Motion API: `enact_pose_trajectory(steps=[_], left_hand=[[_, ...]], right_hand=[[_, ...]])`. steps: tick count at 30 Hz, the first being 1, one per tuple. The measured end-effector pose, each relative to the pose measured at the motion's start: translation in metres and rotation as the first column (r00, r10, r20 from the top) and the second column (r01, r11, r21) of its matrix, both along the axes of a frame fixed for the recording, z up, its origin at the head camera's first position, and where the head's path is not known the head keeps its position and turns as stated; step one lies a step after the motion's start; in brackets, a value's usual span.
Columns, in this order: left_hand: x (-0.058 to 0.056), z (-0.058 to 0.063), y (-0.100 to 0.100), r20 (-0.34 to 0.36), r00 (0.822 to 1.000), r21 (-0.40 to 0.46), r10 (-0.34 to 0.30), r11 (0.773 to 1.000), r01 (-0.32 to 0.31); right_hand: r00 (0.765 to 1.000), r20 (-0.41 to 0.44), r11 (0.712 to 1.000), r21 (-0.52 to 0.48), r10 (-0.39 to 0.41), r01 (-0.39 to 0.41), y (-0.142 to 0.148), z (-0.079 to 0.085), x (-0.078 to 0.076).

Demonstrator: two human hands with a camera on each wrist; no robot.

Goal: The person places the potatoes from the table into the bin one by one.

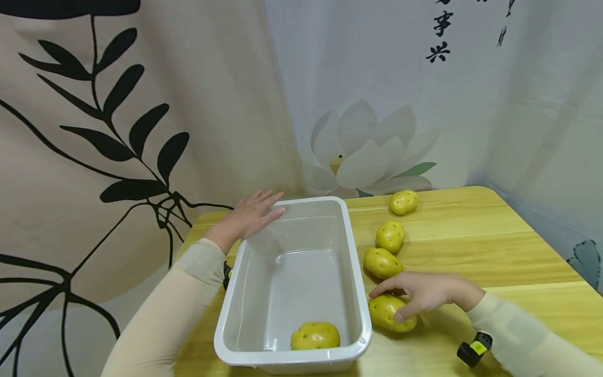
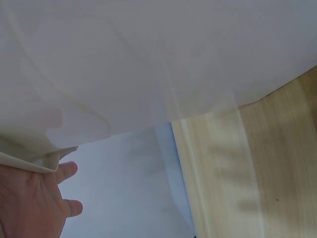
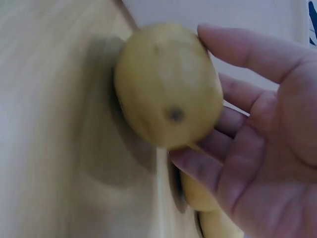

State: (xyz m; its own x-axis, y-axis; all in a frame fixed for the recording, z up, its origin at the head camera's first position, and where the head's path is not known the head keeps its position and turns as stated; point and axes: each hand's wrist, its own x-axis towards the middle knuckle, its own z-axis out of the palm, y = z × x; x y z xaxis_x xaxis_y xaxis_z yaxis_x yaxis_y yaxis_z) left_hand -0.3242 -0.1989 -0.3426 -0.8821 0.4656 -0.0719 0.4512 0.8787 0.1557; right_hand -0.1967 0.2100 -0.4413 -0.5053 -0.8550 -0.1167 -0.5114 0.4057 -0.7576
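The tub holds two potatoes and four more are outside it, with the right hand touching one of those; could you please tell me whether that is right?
Not quite: the head view shows only one potato in the tub. The rest holds: four more potatoes are outside it, with the right hand touching one of those.

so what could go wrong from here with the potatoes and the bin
The right hand holds the nearest loose potato by its fingers and thumb, so the smooth, rounded thing might slip.

The next potato lies just beyond, so a sideways nudge could set it rolling.

The bin stands close by with a raised rim, so a low lift might catch it.
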Motion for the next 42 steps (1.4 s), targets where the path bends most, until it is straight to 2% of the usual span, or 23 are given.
enact_pose_trajectory(steps=[11, 15, 20, 24, 30, 35, 37, 42], left_hand=[[0.0, -0.001, -0.001, 0.008, 1.0, 0.013, 0.001, 1.0, -0.001], [0.0, 0.0, -0.001, 0.011, 1.0, 0.02, 0.001, 1.0, -0.002], [0.001, 0.0, 0.0, 0.017, 1.0, 0.019, 0.001, 1.0, -0.001], [0.001, 0.0, -0.001, 0.029, 1.0, 0.026, -0.001, 1.0, 0.0], [0.001, 0.0, -0.002, 0.033, 0.999, 0.038, -0.004, 0.999, 0.003], [0.001, 0.0, -0.002, 0.029, 1.0, 0.035, 0.002, 0.999, -0.003], [0.001, -0.001, -0.003, 0.029, 1.0, 0.033, 0.005, 0.999, -0.006], [0.0, -0.001, -0.003, 0.03, 1.0, 0.034, 0.003, 0.999, -0.004]], right_hand=[[0.991, -0.135, 0.998, 0.057, -0.021, 0.029, -0.02, -0.007, 0.011], [0.977, -0.21, 0.994, 0.092, -0.032, 0.053, -0.027, -0.01, 0.014], [0.948, -0.316, 0.985, 0.145, -0.046, 0.096, -0.032, -0.018, 0.017], [0.933, -0.356, 0.983, 0.15, -0.045, 0.104, -0.032, -0.023, 0.017], [0.932, -0.36, 0.987, 0.137, -0.033, 0.088, -0.034, -0.022, 0.015], [0.932, -0.36, 0.994, 0.079, -0.048, 0.082, -0.034, -0.024, 0.013], [0.939, -0.338, 0.995, 0.042, -0.071, 0.09, -0.033, -0.025, 0.012], [0.967, -0.2, 0.987, -0.029, -0.16, 0.158, -0.03, -0.025, 0.011]])
